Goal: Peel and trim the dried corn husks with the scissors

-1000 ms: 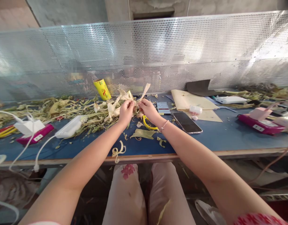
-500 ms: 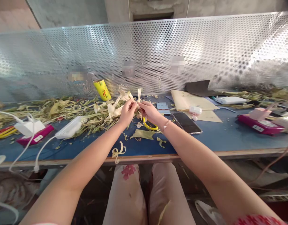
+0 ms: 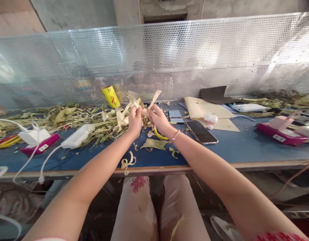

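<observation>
Head view, near to far: trousers [image 3: 134, 214], pale, one leg bearing a red flower, are showing below the table edge. Table [image 3: 229, 150], blue-topped, is carrying one curl [image 3: 130, 164] at its front edge and one flat scrap [image 3: 154, 144] behind it, both lying loose. Yellow loop [image 3: 159, 136] is lying just before the right wrist, partly hidden. White pack [image 3: 77, 135], cabled, is lying to the left; phone [image 3: 202, 132], dark-screened, to the right. Left hand [image 3: 135, 119], thumb and fingers pressed together, is pinching one side of a plant piece [image 3: 145, 114]; right hand [image 3: 157, 118], likewise closed, is pinching the other. Plant piece is sitting between both sets of fingers, mostly covered. Strip [image 3: 155, 97] is rising above the right hand, its base hidden; whether it is hanging on or free cannot be told. Progress, as judged: the loose scraps are suggesting some stripping done; the held piece is looking unfinished. Heap [image 3: 57, 115] of dry stalks is spreading leftward; whether waiting or discarded is not showing. Card [image 3: 176, 115], white case [image 3: 210, 118] and tan sheet [image 3: 201, 107] are lying to the right; yellow tube [image 3: 110, 96] is leaning farther back; perforated screen [image 3: 164, 47] is closing the rear.
</observation>
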A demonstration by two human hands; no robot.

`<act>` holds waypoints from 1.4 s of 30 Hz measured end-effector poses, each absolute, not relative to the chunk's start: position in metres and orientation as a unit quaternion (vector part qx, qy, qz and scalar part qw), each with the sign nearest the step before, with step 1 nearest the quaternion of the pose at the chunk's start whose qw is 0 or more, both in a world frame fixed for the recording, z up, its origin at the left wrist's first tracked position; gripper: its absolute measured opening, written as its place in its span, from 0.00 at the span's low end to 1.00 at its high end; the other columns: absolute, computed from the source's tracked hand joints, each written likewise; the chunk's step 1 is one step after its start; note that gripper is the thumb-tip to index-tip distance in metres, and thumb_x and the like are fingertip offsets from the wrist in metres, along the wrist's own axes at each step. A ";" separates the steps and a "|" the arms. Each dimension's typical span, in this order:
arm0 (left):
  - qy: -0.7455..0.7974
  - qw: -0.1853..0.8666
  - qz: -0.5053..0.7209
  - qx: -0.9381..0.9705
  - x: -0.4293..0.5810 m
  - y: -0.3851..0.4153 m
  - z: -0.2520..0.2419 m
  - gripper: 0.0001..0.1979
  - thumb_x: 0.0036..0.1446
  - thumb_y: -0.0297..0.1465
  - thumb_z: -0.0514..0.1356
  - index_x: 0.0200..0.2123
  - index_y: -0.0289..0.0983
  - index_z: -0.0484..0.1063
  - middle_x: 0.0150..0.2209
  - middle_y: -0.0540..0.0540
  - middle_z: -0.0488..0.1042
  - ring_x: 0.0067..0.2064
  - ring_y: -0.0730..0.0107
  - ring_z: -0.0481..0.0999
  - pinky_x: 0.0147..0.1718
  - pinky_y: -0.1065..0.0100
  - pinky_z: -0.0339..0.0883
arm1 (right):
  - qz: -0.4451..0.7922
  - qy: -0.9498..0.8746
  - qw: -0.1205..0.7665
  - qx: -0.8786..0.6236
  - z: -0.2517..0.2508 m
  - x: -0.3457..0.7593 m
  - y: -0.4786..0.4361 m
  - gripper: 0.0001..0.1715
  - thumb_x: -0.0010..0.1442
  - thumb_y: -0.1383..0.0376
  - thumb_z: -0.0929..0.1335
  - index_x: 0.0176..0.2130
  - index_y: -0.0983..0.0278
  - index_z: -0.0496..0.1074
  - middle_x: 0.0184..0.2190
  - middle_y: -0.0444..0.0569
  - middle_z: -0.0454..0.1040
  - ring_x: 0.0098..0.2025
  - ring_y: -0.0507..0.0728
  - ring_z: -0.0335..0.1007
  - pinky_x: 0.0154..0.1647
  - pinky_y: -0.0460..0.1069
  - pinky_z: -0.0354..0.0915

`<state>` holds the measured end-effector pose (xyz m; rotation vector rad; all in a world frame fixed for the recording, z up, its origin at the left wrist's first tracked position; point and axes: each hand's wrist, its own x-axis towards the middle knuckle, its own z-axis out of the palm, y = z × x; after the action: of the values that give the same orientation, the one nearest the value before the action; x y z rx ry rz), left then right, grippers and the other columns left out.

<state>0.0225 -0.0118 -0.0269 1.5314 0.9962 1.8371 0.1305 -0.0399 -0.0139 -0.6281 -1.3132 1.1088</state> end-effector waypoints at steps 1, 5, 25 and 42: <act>0.372 0.264 0.689 0.563 0.022 -0.011 -0.027 0.13 0.53 0.41 0.58 0.28 0.38 0.63 0.22 0.53 0.61 0.23 0.77 0.63 0.24 0.73 0.57 | 0.474 -0.576 0.608 -0.271 -0.015 0.130 -0.040 0.08 0.56 0.67 0.61 0.28 0.60 0.53 0.14 0.32 0.47 0.15 0.44 0.42 0.16 0.41 0.41; 0.385 0.248 0.704 0.543 0.018 -0.006 -0.027 0.14 0.53 0.43 0.56 0.27 0.38 0.60 0.20 0.55 0.58 0.21 0.78 0.61 0.22 0.73 0.55 | 0.458 -0.598 0.599 -0.271 -0.017 0.129 -0.037 0.06 0.57 0.66 0.61 0.29 0.60 0.54 0.15 0.33 0.48 0.15 0.44 0.43 0.16 0.41 0.42; 0.341 0.466 0.621 0.529 0.030 -0.027 -0.013 0.17 0.48 0.32 0.63 0.16 0.34 0.58 0.13 0.55 0.56 0.17 0.83 0.55 0.16 0.75 0.46 | 0.394 -0.641 0.585 -0.303 -0.018 0.144 -0.031 0.05 0.57 0.64 0.61 0.30 0.60 0.56 0.13 0.33 0.47 0.15 0.46 0.42 0.16 0.43 0.41; 0.346 0.473 0.655 0.476 0.032 -0.027 -0.011 0.12 0.54 0.29 0.55 0.21 0.36 0.57 0.16 0.56 0.55 0.17 0.82 0.56 0.18 0.76 0.51 | 0.376 -0.647 0.589 -0.303 -0.018 0.138 -0.038 0.07 0.56 0.60 0.63 0.31 0.59 0.58 0.16 0.36 0.48 0.18 0.47 0.44 0.19 0.44 0.41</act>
<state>0.0318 -0.0275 -0.0114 1.1656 0.8470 1.6030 0.1385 -0.0382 -0.0177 -0.7065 -1.5070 0.8759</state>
